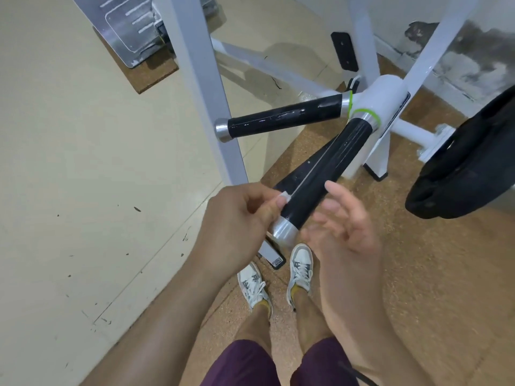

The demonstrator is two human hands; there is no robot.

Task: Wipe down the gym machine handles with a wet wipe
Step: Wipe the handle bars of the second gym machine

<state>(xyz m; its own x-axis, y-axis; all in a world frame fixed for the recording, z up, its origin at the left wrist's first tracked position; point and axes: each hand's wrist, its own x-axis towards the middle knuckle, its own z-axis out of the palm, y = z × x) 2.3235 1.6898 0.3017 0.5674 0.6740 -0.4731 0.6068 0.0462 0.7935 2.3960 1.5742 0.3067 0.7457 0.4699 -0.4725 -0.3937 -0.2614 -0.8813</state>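
Two black handles with silver end caps stick out of a white hub [387, 98] on the gym machine. The far handle [284, 118] points left and looks glossy. The near handle [328, 174] points toward me. A thin pale strip [309, 174] runs along it. My left hand [237, 221] pinches the near end of that strip between thumb and fingers, just left of the handle. My right hand [342, 229] hovers at the right of the handle's end, fingers spread, blurred, holding nothing. No wet wipe is visible.
A grey upright post [206, 93] stands just left of the handles. A black padded part [468, 168] hangs at the right. White frame tubes [412, 135] cross the cork-like floor mat. My shoes [301, 263] stand below the near handle.
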